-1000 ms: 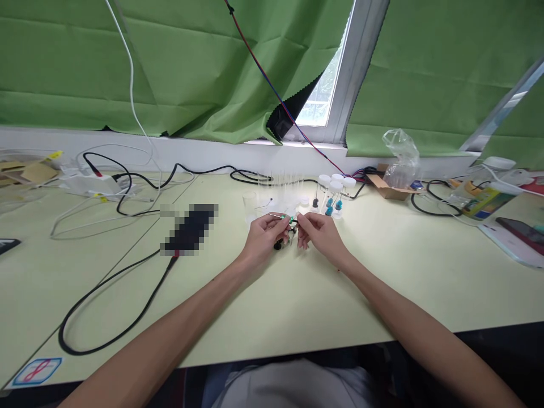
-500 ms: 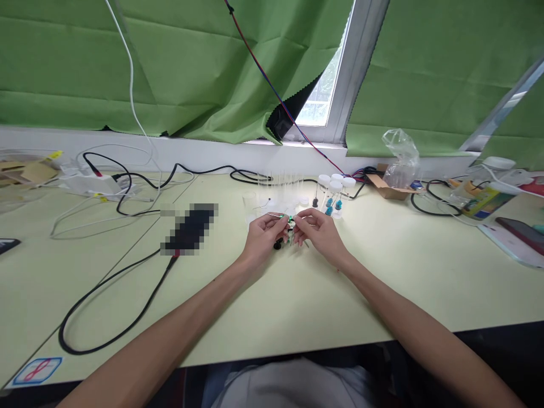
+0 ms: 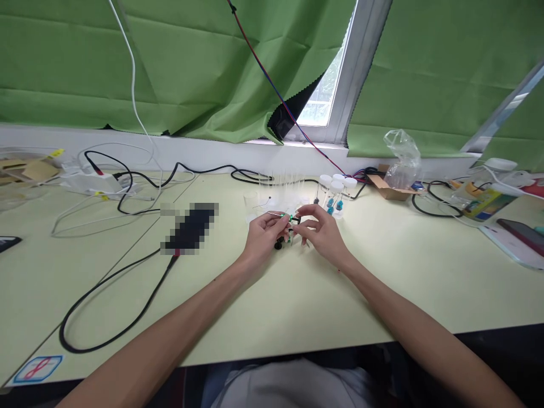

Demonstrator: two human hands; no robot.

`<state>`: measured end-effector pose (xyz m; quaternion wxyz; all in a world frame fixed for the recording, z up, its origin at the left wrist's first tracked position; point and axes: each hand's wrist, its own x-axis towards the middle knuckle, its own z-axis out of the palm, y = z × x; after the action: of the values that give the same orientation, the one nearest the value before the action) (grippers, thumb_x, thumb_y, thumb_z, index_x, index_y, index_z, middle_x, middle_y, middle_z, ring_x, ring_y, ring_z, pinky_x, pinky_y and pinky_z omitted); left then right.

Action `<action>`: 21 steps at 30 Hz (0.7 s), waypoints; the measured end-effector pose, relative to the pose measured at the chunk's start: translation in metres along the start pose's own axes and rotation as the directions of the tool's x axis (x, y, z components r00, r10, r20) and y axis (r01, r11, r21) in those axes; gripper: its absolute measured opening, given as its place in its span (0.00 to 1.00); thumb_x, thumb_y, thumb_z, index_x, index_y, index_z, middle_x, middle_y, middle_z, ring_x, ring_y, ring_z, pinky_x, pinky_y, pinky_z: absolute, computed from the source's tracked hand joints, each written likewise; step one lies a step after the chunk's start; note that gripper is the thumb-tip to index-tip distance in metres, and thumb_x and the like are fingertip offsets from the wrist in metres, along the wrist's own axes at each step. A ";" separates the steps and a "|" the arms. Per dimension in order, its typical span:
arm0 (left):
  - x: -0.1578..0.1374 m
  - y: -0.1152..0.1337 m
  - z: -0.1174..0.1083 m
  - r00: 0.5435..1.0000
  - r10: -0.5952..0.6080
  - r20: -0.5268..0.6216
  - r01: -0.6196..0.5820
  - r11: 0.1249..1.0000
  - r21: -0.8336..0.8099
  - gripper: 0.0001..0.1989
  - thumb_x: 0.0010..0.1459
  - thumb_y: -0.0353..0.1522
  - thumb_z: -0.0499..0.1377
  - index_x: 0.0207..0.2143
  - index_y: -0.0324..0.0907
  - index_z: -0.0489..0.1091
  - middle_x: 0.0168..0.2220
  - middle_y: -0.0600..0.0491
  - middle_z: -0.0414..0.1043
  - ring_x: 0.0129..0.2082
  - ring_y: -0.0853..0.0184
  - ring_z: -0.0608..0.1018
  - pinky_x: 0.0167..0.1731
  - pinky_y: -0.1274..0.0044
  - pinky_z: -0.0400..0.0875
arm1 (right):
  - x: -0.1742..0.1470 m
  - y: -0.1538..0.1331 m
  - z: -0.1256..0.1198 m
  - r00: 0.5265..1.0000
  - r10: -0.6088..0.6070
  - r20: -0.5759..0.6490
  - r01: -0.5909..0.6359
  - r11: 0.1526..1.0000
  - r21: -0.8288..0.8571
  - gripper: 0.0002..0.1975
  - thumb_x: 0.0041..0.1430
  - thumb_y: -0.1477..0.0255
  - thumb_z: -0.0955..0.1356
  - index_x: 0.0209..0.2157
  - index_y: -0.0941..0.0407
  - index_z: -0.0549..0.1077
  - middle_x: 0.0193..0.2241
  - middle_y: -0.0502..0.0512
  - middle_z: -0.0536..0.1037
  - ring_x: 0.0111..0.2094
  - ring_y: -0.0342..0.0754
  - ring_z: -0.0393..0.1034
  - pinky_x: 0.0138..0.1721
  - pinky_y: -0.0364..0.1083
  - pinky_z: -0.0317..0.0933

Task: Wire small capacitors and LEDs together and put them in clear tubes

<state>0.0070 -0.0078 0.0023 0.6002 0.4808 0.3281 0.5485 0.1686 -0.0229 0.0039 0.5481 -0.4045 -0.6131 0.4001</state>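
Note:
My left hand pinches a thin metal rod with green and black fittings between thumb and fingers, its thin end pointing left. At the black end of this rod is my right hand, thumb and index finger spread apart around it; whether they touch it is too small to tell. Just below the fingers a round black piece and small green bits show, partly hidden by my left hand. Behind my hands stands clear labware with upright tubes. To its right are several white-capped vials and teal-hubbed needles.
On the left lie a pixelated dark phone-like object and a looping black cable. A white adapter with cords sits behind. At the back right are a cardboard box, a plastic bag and a phone.
My right thumb and index finger have opened apart, baring the rod's black end. My left hand keeps its pinch in nearly the same place.

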 end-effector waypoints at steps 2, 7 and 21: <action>0.000 0.000 0.000 1.000 0.003 0.002 -0.003 1.000 0.001 0.16 0.48 0.39 0.72 0.33 0.38 0.73 0.25 0.53 0.74 0.22 0.71 0.73 0.27 0.75 0.67 | 0.000 0.000 0.000 1.000 -0.006 -0.010 0.006 1.000 0.005 0.21 0.51 0.61 0.75 0.42 0.53 0.69 0.41 0.53 0.73 0.30 0.44 0.74 0.20 0.41 0.67; 0.000 0.001 0.001 1.000 0.006 0.012 -0.006 1.000 0.004 0.16 0.48 0.39 0.72 0.32 0.38 0.74 0.25 0.53 0.74 0.21 0.71 0.72 0.27 0.75 0.67 | -0.001 -0.001 0.002 0.999 0.009 -0.034 -0.009 1.000 -0.003 0.22 0.52 0.59 0.75 0.43 0.53 0.68 0.39 0.52 0.73 0.29 0.45 0.75 0.19 0.42 0.66; 0.000 -0.004 -0.002 0.999 0.040 0.031 -0.041 0.999 0.028 0.14 0.51 0.39 0.70 0.33 0.39 0.75 0.27 0.53 0.74 0.24 0.71 0.73 0.27 0.75 0.67 | 0.000 0.003 0.001 1.000 0.028 -0.001 -0.028 1.000 -0.005 0.18 0.60 0.54 0.69 0.41 0.55 0.69 0.27 0.50 0.76 0.22 0.44 0.73 0.18 0.41 0.63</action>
<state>0.0063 -0.0075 -0.0019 0.5871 0.5041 0.3170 0.5483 0.1675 -0.0216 0.0009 0.5417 -0.4146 -0.6082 0.4058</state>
